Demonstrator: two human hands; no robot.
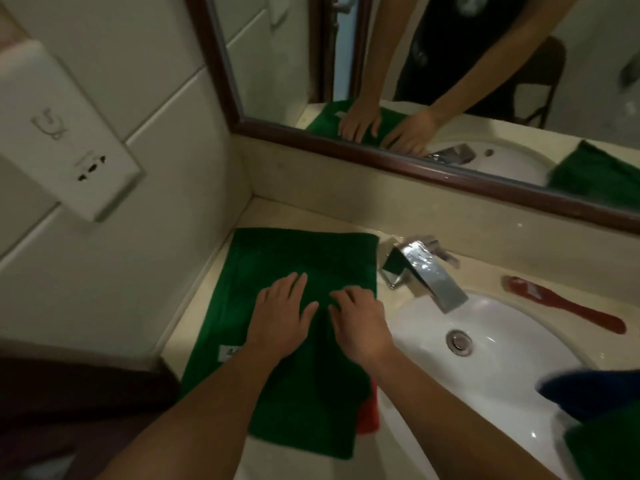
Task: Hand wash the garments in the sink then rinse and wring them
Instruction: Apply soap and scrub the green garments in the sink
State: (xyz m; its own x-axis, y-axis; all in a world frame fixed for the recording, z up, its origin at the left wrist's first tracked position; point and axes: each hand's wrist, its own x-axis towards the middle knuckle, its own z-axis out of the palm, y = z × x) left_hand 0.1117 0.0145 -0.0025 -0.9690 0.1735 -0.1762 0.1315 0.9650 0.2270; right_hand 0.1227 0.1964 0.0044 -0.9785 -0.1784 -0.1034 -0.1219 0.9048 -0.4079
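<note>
A green cloth (301, 258) lies flat on the beige counter (207, 289) left of the white sink (491, 375). My left hand (280, 317) presses flat on its middle with fingers spread. My right hand (360, 320) rests beside it on the cloth, fingers bent at the knuckles against the fabric. A red cloth (369, 414) peeks out from under the green one's right edge. At the lower right, a dark blue cloth (588, 393) and another green cloth (606, 448) lie at the sink's rim.
A chrome faucet (426, 271) stands behind the basin, whose drain (459, 341) is bare. A red brush (564, 306) lies on the counter to the right. A framed mirror (450, 81) runs along the back wall. A white wall dispenser (59, 133) hangs left.
</note>
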